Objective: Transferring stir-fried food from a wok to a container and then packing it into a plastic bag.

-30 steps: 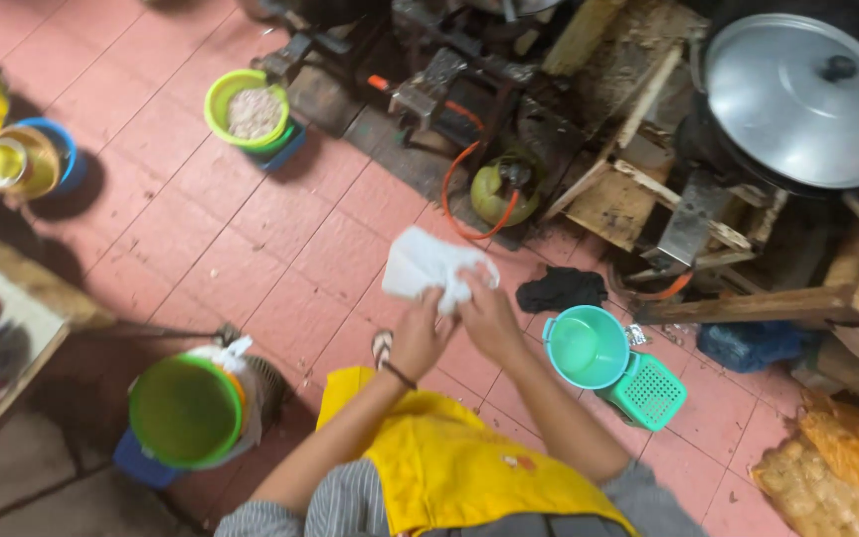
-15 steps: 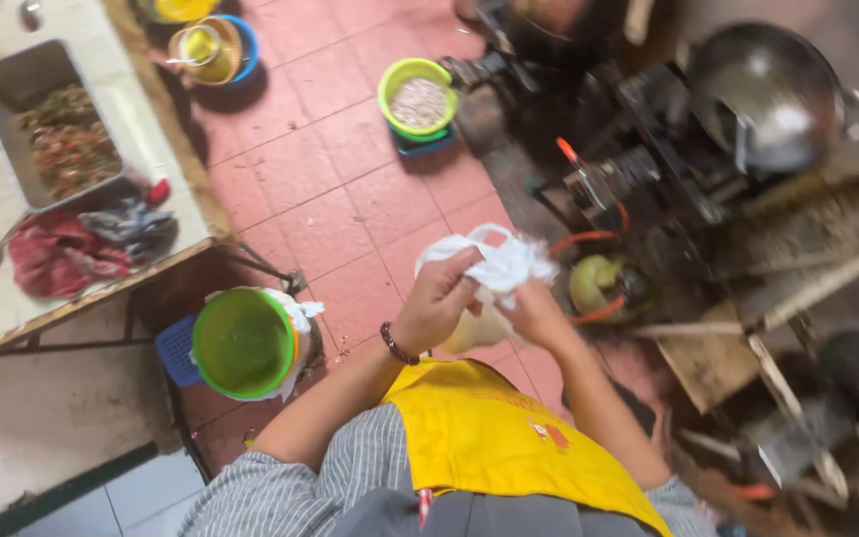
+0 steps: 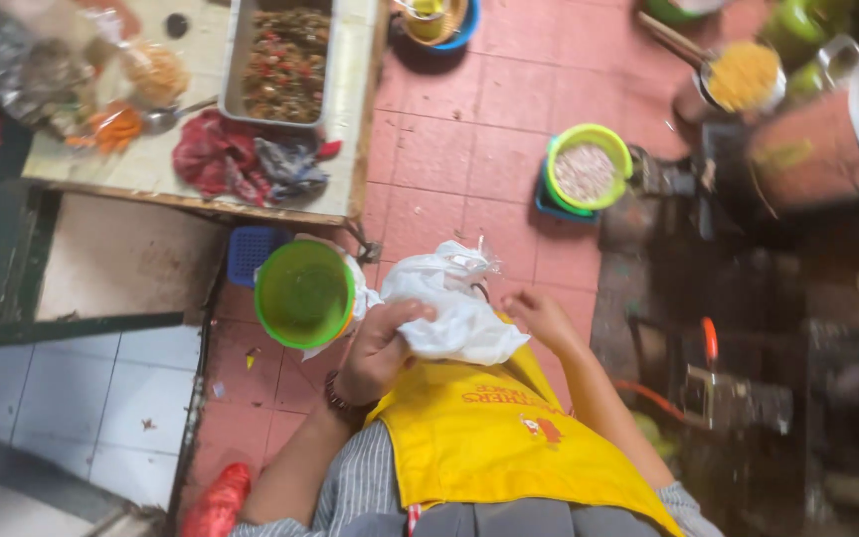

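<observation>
A crumpled white plastic bag [image 3: 449, 303] sits in front of my yellow apron [image 3: 494, 438]. My left hand [image 3: 380, 348] is closed on the bag's lower left side, a dark band on its wrist. My right hand [image 3: 541, 316] touches the bag's right edge with fingers loosely spread; whether it grips the bag is unclear. A green bucket [image 3: 303, 293] stands on the red tiled floor just left of my left hand.
A tiled table [image 3: 345, 149] at the upper left carries a metal tray of chopped food [image 3: 283, 62] and red cloths [image 3: 213, 159]. A green bowl of pale grains [image 3: 587, 169] stands ahead. Dark stove gear [image 3: 748, 398] fills the right. A blue crate [image 3: 251, 254] is under the table.
The view has swung left and the table now fills the upper left. Both hands have drawn the bag down toward the apron, and it is more bunched up.
</observation>
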